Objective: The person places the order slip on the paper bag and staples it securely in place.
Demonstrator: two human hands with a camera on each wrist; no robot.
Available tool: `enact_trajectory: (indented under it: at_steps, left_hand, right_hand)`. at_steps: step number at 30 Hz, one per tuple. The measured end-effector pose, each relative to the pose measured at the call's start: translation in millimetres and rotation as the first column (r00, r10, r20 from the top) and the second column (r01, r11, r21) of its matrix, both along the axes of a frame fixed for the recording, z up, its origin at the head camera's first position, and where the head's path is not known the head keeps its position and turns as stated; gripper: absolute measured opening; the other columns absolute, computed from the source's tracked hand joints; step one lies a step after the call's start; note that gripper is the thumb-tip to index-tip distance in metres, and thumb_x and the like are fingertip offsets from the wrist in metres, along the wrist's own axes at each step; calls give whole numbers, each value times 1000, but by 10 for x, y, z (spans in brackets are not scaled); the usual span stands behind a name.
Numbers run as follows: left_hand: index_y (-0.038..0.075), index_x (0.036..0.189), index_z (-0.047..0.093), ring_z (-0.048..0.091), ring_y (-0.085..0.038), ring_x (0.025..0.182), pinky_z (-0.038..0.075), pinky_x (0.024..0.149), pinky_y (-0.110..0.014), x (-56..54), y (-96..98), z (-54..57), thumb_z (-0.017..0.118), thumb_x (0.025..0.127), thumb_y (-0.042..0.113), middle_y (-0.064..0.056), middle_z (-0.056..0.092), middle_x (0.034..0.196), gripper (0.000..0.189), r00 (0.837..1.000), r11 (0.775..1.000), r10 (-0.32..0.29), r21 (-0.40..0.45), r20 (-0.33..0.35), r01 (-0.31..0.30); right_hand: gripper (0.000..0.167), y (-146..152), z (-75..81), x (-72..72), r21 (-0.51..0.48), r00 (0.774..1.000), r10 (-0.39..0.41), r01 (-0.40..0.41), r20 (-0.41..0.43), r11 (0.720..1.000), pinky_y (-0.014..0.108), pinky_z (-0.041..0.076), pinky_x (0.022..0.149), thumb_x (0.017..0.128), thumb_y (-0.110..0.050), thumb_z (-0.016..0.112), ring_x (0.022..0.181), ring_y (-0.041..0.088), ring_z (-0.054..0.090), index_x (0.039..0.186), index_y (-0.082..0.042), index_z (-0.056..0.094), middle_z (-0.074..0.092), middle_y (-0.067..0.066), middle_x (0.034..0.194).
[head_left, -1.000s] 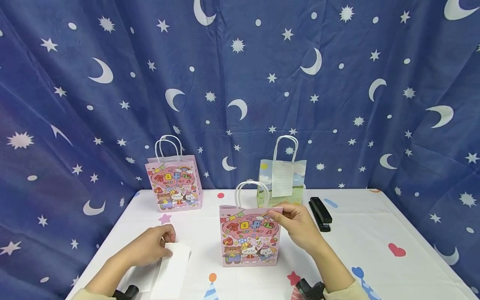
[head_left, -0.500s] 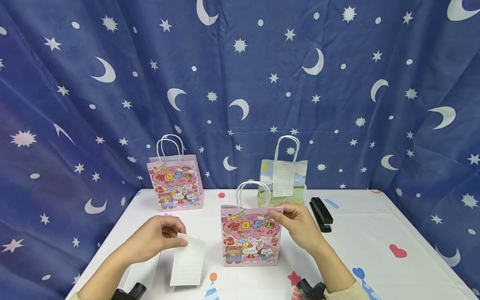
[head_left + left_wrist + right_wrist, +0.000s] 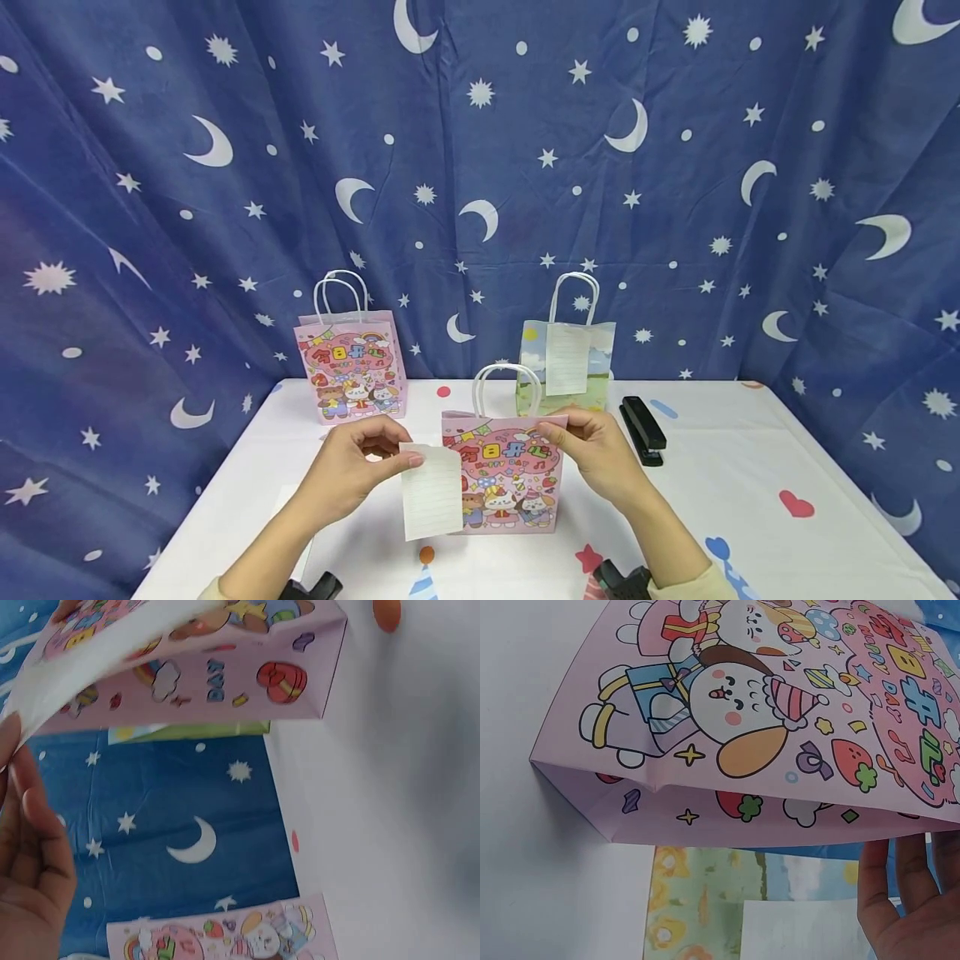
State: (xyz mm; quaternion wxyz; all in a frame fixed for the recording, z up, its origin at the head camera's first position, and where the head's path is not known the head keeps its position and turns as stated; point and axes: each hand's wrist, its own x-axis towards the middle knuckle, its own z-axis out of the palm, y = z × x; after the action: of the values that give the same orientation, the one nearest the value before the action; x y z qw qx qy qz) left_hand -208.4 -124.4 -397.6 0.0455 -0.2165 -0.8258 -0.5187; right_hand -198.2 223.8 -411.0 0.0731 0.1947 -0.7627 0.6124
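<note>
Left grip (image 3: 358, 468): pinching the lined paper (image 3: 433, 500) by its upper left, in front of the nearer pink bag (image 3: 517, 479)!
Right grip (image 3: 596, 454): pinching that bag's top edge, bag upright on the table (image 3: 720, 475).
Paper: looks flimsy, so flat and square's best.
Bag: brace, don't crumple.

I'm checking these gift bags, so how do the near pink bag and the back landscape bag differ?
The near pink bag shows cartoon animals and lettering; the landscape bag shows sky and fields. The right hand grips the near pink bag's upper edge; no hand touches the landscape bag. A lined slip lies against the landscape bag's front; the sheet before the near pink bag is in the left hand. Both stand upright with white handles.
</note>
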Motion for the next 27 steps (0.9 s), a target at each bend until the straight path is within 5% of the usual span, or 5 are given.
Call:
enact_trajectory:
  at_steps: [12, 20, 27]
  left_hand:
    - [25, 85, 70, 65, -7, 69, 57, 66, -25, -50, 330, -56, 92, 78, 24, 11, 70, 76, 23, 983, 996, 90, 34, -159, -86]
    - [27, 104, 68, 66, -11, 83, 57, 70, -26, -103, 456, -36, 93, 77, 26, 12, 68, 92, 37, 959, 997, 79, 32, -271, -73]
    - [22, 109, 73, 69, -9, 90, 60, 75, -27, -145, 583, -11, 94, 76, 24, 11, 74, 102, 38, 954, 999, 43, 34, -298, -35]
  right_hand:
    - [17, -12, -1, 2, -4, 1000, 19, -19, -10, 1000, 24, 57, 83, 101, -13, 67, 95, 5, 65, 106, 1, 76, 74, -8, 97]
    - [17, -4, -2, -7, -2, 1000, 17, -17, -23, 1000, 24, 56, 82, 100, -12, 68, 93, 4, 64, 106, 2, 77, 72, -9, 96]
    - [17, 4, -8, -11, -6, 999, 24, -24, -29, 1000, 24, 56, 81, 100, -11, 67, 92, 4, 62, 106, 2, 76, 72, -10, 97]
